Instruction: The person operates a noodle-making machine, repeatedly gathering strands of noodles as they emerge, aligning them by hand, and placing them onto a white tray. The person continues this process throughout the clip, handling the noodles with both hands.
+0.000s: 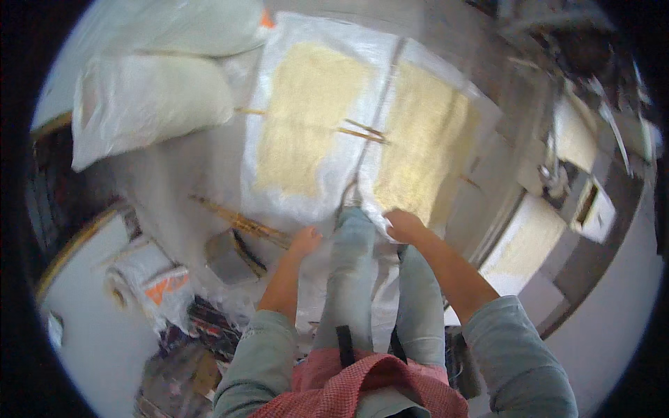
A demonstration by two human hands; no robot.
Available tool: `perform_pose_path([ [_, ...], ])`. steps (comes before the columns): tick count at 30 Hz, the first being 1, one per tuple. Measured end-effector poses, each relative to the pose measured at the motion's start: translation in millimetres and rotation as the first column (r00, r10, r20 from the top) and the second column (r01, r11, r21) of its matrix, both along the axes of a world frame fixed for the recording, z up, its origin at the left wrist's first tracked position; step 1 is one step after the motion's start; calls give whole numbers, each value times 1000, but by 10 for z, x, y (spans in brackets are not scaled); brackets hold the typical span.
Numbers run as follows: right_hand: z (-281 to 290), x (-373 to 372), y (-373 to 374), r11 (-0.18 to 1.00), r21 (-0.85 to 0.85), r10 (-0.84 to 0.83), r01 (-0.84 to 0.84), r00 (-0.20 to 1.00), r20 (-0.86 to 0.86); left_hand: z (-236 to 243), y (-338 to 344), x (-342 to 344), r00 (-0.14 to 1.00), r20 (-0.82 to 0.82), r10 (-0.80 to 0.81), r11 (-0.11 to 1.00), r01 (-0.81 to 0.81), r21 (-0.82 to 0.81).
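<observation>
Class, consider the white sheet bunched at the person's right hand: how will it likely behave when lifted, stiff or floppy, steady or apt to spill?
The white sheet is probably floppy, since its edge bunches at the right hand. Lifting that edge may shift the pale yellow layer on top, if loose; blur hides its texture.

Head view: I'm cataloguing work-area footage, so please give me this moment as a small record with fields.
Right hand: closed on bunched white material between the legs and the right yellow panel
Left hand: near the long sticks; contact unclear
Ahead: right yellow panel and left yellow panel, side by side, both white-bordered
Between panels: two thin sticks
Upper left: plump white bag
Image quality: blurred in places
</observation>
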State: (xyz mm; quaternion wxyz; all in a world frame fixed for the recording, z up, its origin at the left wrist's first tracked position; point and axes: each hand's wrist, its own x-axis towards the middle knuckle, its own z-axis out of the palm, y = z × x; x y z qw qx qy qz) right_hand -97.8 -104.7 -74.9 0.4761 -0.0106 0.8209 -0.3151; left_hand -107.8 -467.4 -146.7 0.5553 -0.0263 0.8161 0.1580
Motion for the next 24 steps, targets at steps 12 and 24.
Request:
perform_pose_path([
  [12,518,4259,3065,-47,350,-727,936,208,-654,956,3821,883,778,-434,-454,629,625,463],
  [24,-386,4661,4173,-160,293,-786,943,58,-616,735,5686,2910,358,-603,-713,119,910,398],
])
